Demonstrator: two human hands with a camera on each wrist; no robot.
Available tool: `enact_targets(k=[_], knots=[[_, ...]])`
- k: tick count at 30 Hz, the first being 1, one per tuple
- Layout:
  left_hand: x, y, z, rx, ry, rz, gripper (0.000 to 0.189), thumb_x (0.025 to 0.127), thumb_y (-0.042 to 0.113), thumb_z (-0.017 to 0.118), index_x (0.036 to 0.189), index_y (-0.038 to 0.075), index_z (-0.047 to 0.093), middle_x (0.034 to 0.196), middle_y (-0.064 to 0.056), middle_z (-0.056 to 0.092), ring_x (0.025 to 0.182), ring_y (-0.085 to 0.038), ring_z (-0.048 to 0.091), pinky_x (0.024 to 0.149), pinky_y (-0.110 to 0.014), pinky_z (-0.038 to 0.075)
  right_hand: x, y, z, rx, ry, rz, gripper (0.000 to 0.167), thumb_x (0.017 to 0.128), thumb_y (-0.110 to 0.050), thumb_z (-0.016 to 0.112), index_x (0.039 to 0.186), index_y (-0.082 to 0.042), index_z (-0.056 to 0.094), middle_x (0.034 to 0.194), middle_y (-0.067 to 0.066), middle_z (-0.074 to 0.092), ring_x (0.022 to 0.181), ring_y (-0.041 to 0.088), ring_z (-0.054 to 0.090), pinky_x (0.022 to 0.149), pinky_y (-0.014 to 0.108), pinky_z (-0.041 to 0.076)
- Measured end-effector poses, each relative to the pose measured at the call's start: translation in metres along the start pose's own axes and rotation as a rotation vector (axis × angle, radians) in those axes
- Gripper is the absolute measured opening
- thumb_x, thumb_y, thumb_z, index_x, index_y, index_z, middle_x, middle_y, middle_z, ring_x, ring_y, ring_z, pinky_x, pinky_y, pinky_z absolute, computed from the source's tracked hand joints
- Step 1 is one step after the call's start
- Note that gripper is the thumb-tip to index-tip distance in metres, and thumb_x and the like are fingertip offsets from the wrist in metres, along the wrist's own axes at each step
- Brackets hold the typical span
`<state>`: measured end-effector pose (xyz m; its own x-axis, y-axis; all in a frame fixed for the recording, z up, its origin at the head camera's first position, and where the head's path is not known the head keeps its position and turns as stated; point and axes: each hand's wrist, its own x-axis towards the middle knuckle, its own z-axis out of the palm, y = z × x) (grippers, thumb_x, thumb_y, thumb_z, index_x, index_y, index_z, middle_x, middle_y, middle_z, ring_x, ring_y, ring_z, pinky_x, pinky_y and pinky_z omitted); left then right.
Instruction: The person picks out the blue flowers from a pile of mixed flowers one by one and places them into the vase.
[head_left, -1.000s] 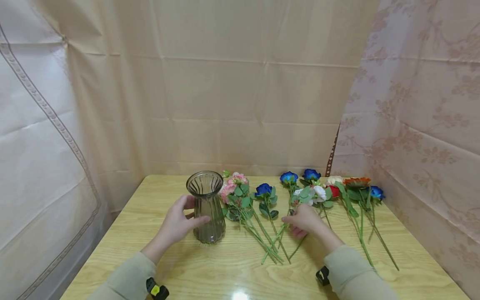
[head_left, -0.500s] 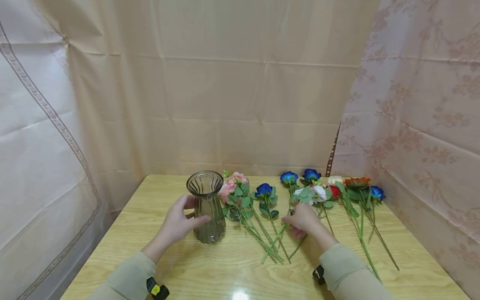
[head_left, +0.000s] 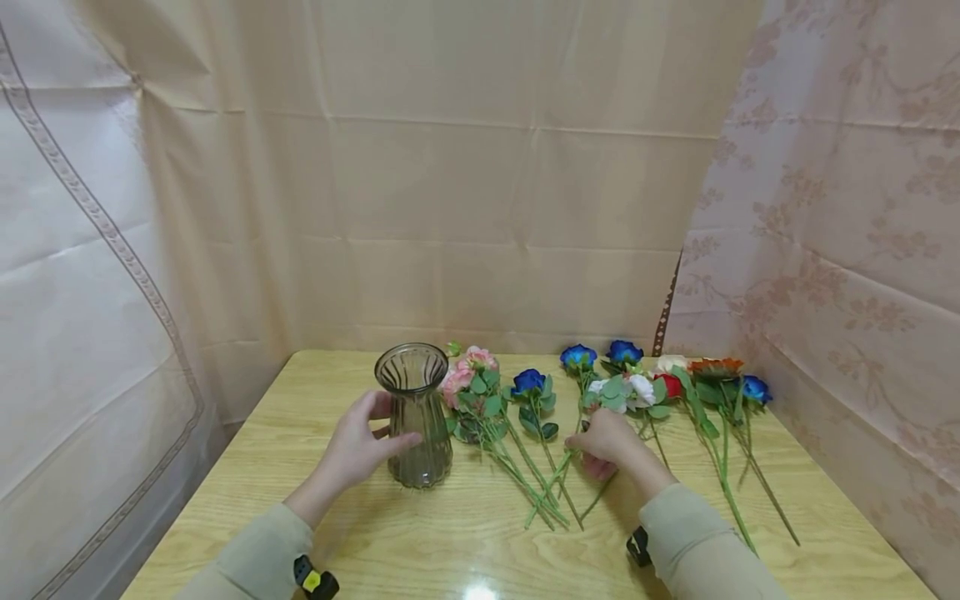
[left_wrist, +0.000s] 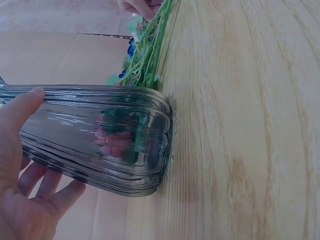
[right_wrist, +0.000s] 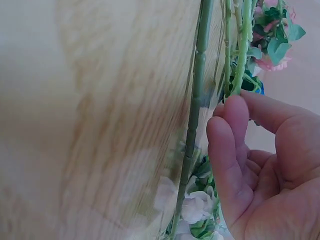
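Observation:
A tall ribbed vase (head_left: pixel 427 450) of grey-brown glass stands upright on the table. My left hand (head_left: pixel 356 442) holds it from the left, thumb across the front and fingers behind; the left wrist view shows the thumb on one side of the vase (left_wrist: pixel 85 135) and the curled fingers on the other. Over among the flowers, my right hand (head_left: pixel 611 442) pinches a green flower stem (right_wrist: pixel 242 55) between thumb and forefinger, its other fingers curled. Which bloom this stem carries is hidden by the hand. White flowers (head_left: pixel 641 388) lie just beyond it.
Pink flowers (head_left: pixel 477 358) and a blue rose (head_left: pixel 528 382) lie right of the vase, stems crossing towards me. Two more blue roses are at the back. Further right are a red flower (head_left: pixel 669 385), an orange flower (head_left: pixel 716 367) and another blue rose (head_left: pixel 754 389). Curtains surround the wooden table (head_left: pixel 337 542).
The right forearm has shifted slightly to the left, while its fingers stay at the stem. The left hand and the vase have not visibly moved.

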<state>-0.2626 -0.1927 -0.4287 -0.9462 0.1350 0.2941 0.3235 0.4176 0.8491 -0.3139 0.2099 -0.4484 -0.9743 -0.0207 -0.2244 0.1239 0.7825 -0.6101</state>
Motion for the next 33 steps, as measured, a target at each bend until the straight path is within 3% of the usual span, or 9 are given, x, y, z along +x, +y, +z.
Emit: enact_targets(k=[10, 19, 26, 33], knots=[[0.000, 0.000, -0.001, -0.005, -0.001, 0.000, 0.066, 0.078, 0.034, 0.091, 0.129, 0.011, 0.056, 0.120, -0.007, 0.062, 0.112, -0.027, 0.060, 0.096, -0.050, 0.054, 0.001, -0.004, 0.002, 0.031, -0.050, 0.037, 0.033, 0.096, -0.018, 0.066, 0.072, 0.004, 0.066, 0.057, 0.014, 0.066, 0.047, 0.023, 0.066, 0.047, 0.037, 0.058], [0.001, -0.001, -0.003, -0.004, -0.005, -0.004, 0.066, 0.078, 0.034, 0.091, 0.129, 0.011, 0.056, 0.120, -0.007, 0.062, 0.113, -0.027, 0.059, 0.096, -0.051, 0.054, -0.001, -0.007, 0.000, -0.021, -0.004, 0.005, 0.036, 0.094, -0.017, 0.067, 0.063, 0.003, 0.067, 0.052, 0.012, 0.062, 0.044, 0.022, 0.064, 0.044, 0.037, 0.057], [0.002, -0.001, -0.003, -0.003, -0.006, -0.002, 0.066, 0.079, 0.034, 0.091, 0.129, 0.011, 0.056, 0.120, -0.007, 0.062, 0.112, -0.027, 0.060, 0.095, -0.051, 0.055, -0.001, -0.008, 0.001, -0.017, 0.000, 0.006, 0.032, 0.084, -0.018, 0.078, 0.062, 0.002, 0.068, 0.050, 0.010, 0.061, 0.042, 0.021, 0.063, 0.044, 0.036, 0.057], [0.002, -0.002, -0.006, -0.002, -0.010, 0.012, 0.065, 0.079, 0.034, 0.090, 0.129, 0.011, 0.056, 0.120, -0.007, 0.062, 0.112, -0.027, 0.060, 0.095, -0.050, 0.055, -0.002, -0.011, 0.003, -0.029, 0.057, 0.010, 0.033, 0.088, -0.017, 0.072, 0.060, 0.001, 0.067, 0.049, 0.009, 0.061, 0.041, 0.020, 0.061, 0.042, 0.035, 0.056]])
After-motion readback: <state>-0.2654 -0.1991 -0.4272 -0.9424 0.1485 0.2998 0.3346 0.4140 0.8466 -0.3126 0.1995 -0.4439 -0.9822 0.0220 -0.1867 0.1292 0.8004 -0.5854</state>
